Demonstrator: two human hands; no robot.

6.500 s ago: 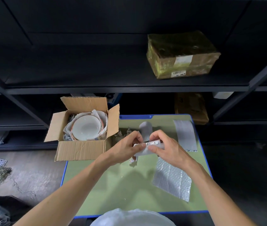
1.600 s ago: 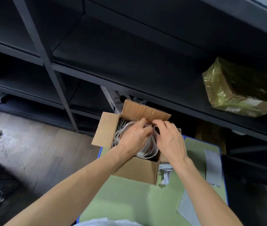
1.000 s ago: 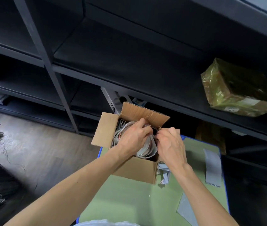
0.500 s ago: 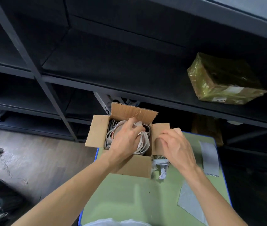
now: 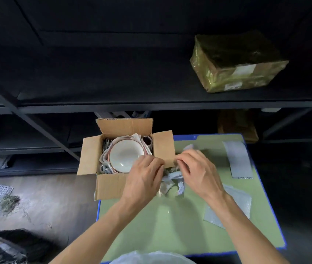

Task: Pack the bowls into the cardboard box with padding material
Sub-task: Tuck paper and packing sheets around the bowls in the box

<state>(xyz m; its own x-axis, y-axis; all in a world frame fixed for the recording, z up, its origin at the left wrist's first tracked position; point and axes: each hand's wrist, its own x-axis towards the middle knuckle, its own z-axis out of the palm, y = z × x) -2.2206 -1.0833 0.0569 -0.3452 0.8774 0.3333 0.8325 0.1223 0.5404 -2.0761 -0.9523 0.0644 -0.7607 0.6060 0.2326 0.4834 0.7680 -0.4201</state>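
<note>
Head view: both hands meet over a wad of crumpled paper (image 5: 171, 182) that lies on the green table (image 5: 170, 225). The right hand (image 5: 197, 172) has its fingers curled and pinches the upper part of this paper. The left hand (image 5: 143, 180) is curled onto the same wad from the other side; its fingertips are hidden, so I cannot tell if it really grips. Just left of the grip stands the open cardboard box (image 5: 109, 185), and its right flap touches the fingers. Inside the box, up and left from the hands, a white bowl (image 5: 125, 158) sits in paper padding. Right of the grip two bubble wrap sheets (image 5: 239, 159) lie flat. Far above, a wrapped parcel (image 5: 235, 61) rests on a dark shelf.
</note>
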